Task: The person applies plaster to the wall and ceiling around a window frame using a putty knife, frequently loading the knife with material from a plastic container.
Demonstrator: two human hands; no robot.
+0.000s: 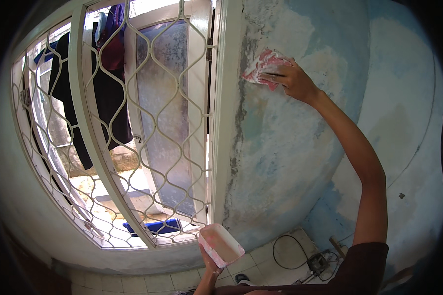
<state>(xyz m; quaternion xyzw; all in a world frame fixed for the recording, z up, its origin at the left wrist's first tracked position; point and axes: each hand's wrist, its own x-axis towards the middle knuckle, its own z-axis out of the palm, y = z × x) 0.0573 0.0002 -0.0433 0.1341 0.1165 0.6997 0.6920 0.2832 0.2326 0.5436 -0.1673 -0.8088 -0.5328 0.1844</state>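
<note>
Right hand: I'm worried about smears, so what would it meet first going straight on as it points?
The pink piece in the right hand would likely meet the window frame first, to the left; depth against the wall is unclear.

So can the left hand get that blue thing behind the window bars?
Probably not: the left hand is holding the pink tub, and the window bars stand in front of the blue thing.
</note>
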